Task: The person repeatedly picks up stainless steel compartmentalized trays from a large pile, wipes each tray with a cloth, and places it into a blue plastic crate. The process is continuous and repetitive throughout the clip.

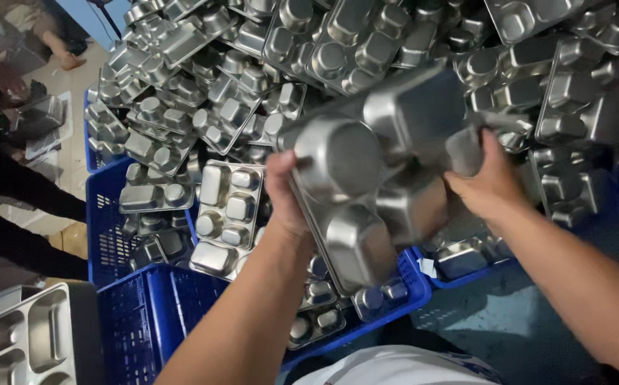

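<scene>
Steel compartment tray (377, 178) is held underside-up above the blue crates (145, 314), gripped at opposite edges by left hand (286, 196) and right hand (491, 182), fingers curled tight; a steady two-handed carry is judged needed.

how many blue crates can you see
3, perhaps more hidden under the trays: one empty blue crate at bottom left, one behind it at left holding trays, one under the held tray.

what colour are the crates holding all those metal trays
Blue. The plastic crates show best in the head view, lower left, beneath the steel trays.
</scene>
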